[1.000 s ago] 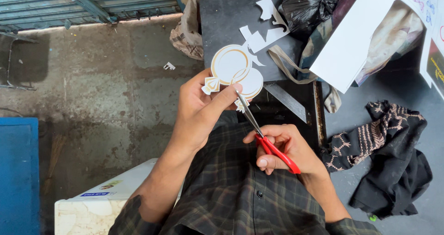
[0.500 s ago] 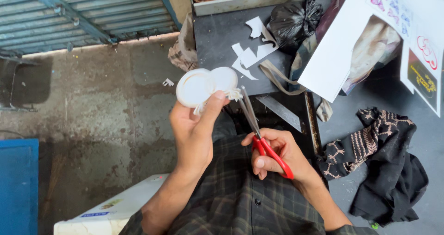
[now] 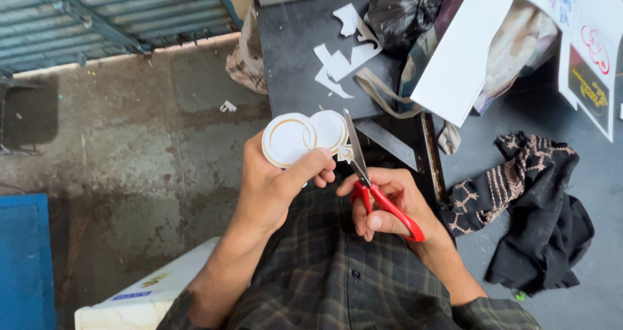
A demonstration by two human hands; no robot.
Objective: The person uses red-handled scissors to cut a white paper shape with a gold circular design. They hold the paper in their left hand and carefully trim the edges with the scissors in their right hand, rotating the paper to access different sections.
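Since the earlier frames, both hands had drifted a little lower and to the right in the head view, and the paper piece had turned so that its ringed disc faced the camera on the left. The left hand (image 3: 276,187) held the white paper cutout (image 3: 304,137), two joined round discs, one with a thin orange ring printed on it; the thumb was pressed across the lower edge of the discs and the other fingers were curled behind, pinching the paper upright above the lap. The right hand (image 3: 389,203) gripped the red-handled scissors (image 3: 370,181), thumb and fingers threaded through the loops and closed tightly around them. The blades pointed up and away from the person and appeared nearly closed, their edge touching the right rim of the smaller disc, where a small white tab stuck out. Below the hands lay the dark plaid shirt (image 3: 324,278). Behind them stood a dark table (image 3: 292,44) with white paper scraps (image 3: 341,61) scattered on it and a black plastic bag (image 3: 402,9) at its far end. A large white card sheet (image 3: 464,51) leaned at the right, and a black patterned cloth (image 3: 532,207) lay crumpled on the grey floor just beside the right forearm.
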